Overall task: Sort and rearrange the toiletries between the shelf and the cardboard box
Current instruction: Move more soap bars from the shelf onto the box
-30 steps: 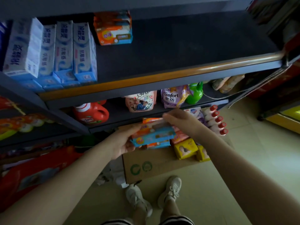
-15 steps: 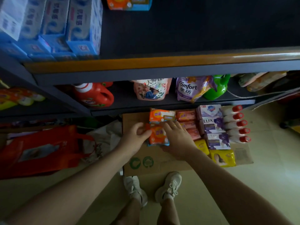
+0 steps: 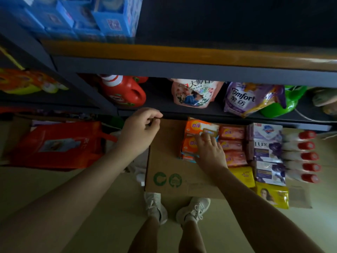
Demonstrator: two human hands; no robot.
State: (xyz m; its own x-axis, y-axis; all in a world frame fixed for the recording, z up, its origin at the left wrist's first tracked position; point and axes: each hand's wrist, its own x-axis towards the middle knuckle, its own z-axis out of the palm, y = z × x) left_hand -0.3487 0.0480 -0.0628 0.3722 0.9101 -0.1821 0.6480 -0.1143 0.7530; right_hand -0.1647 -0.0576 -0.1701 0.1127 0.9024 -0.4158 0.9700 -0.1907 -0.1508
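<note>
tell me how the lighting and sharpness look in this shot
Head view: dim overall, the upper shelf nearly black; the cardboard box and floor are better lit; blue boxes top left are smeared by blur; wide-angle lens bends the shelf edge.

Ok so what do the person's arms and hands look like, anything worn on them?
Both forearms are bare, with no sleeves, watch or gloves in view. The right hand wears a thin ring on one finger. The left hand shows no ring or other jewellery that can be made out.

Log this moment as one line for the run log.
phase: placing | right hand: fingers on orange soap packs atop cardboard box | left hand: loosely curled, empty
</note>
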